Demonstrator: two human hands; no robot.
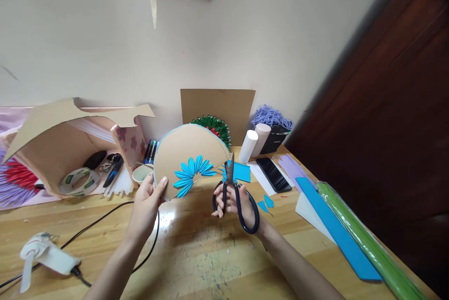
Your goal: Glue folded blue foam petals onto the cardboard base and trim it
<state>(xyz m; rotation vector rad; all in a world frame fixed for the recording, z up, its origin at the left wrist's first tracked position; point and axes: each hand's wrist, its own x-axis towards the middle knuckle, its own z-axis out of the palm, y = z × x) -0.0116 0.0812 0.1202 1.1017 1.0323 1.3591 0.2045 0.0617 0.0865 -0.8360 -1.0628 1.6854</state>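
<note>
My left hand (149, 198) grips the left edge of a fan-shaped piece of cardboard (189, 143), thumb on its face. Folded blue paper petals (193, 172) spread in an arc along the lower part of the cardboard. A pair of black-handled scissors (229, 174) points upward in my right hand (233, 201), its blades beside the right end of the cardboard. My fingers pass through and around the scissor handles. Behind the blades lies a piece of blue paper (241, 172). Small blue paper scraps (265, 203) rest on the table right of my right hand.
A glue gun (52, 255) with its black cord lies at the left front. Behind it stands an open box (94, 141) holding a tape roll (79, 182). At right are a phone (273, 175), white rolls (248, 146), a blue strip (336, 230) and a green pack (365, 234).
</note>
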